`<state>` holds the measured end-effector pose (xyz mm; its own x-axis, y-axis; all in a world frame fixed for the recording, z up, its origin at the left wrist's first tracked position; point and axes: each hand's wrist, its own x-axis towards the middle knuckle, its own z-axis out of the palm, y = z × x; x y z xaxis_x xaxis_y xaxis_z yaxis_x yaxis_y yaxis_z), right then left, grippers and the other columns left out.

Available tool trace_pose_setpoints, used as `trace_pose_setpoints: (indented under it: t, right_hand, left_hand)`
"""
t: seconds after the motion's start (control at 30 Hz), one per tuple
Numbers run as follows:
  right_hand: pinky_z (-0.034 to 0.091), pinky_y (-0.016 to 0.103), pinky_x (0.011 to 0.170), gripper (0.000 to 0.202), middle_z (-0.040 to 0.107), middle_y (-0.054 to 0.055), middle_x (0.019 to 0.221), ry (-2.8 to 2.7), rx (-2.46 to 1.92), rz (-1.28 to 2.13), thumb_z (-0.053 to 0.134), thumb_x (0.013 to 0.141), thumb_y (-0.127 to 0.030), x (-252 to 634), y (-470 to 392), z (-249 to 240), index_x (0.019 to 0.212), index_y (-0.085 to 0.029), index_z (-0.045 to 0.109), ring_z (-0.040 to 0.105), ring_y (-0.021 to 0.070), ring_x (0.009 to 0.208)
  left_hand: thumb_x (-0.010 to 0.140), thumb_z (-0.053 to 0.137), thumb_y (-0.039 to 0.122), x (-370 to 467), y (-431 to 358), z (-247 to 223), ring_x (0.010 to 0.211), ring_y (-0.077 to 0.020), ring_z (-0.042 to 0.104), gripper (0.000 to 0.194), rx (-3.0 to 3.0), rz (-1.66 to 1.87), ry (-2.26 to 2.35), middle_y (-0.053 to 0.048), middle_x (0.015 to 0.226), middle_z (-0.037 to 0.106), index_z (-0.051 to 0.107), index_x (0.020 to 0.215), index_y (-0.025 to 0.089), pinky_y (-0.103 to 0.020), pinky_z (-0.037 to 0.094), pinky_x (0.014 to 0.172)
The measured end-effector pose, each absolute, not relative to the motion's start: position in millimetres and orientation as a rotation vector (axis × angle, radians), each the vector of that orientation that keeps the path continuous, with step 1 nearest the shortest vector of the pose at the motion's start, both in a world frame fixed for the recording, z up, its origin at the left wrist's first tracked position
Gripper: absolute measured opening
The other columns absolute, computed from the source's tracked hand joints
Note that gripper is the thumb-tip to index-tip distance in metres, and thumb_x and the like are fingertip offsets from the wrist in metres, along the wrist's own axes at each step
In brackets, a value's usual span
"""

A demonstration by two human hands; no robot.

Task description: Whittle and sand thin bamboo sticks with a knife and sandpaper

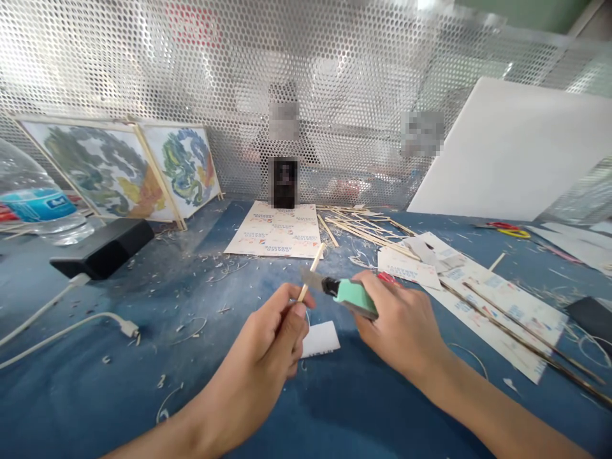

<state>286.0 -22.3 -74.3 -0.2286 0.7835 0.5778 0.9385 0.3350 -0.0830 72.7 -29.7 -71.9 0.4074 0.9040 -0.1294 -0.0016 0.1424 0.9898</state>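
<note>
Above the blue bench (95,382), the left hand (275,338), closed in a pinch, holds a pale wooden stick (318,256), slanting away rightward; the right hand (401,322) grips a mint-green-handled metal knife (354,297), blade crossing it.

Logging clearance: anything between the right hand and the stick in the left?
Only the green-handled cutter the right hand holds; its blade overlaps the stick in view. Nothing else visible between. Can't tell if blade and stick touch.
</note>
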Motion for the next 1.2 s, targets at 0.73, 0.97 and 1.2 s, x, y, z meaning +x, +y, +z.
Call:
trace_pose_setpoints:
  t: [0.73, 0.97, 1.2]
  right_hand:
    - [0.026, 0.03, 0.052, 0.013, 0.07, -0.002, 0.068, -2.215, -1.364, -0.265, 0.051, 0.082, -0.02, 279.9, -30.6, -74.7, 0.094, -0.022, 0.056, 0.063, 0.0176, 0.055]
    - [0.026, 0.03, 0.051, 0.016, 0.071, -0.002, 0.069, -2.167, -1.39, -0.301, 0.051, 0.081, -0.018, 277.6, -33.0, -75.3, 0.095, -0.022, 0.058, 0.064, 0.0178, 0.054]
    - [0.028, 0.031, 0.053, 0.021, 0.075, -0.001, 0.077, -2.08, -1.487, -0.548, 0.055, 0.08, -0.018, 275.5, -38.6, -78.4, 0.1, -0.023, 0.06, 0.063, 0.0181, 0.054]
  left_hand:
    - [0.103, 0.037, 0.044, 66.4, -33.5, -59.0, 0.056, -0.012, 0.032, 0.029, 1.764, 0.69, 1.069, 0.006, 0.064, 0.037, 0.05, 0.088, 0.023, -0.022, 0.029, 0.05]
    - [0.101, 0.043, 0.043, 66.5, -30.1, -62.1, 0.056, -0.0114, 0.025, 0.034, 1.833, 0.781, 1.174, 0.005, 0.062, 0.036, 0.048, 0.075, 0.021, -0.023, 0.024, 0.048]
    - [0.101, 0.04, 0.053, 68.6, -26.4, -63.8, 0.05, -0.0098, 0.024, 0.045, 1.742, 0.805, 1.27, 0.007, 0.056, 0.027, 0.051, 0.072, 0.021, -0.023, 0.02, 0.045]
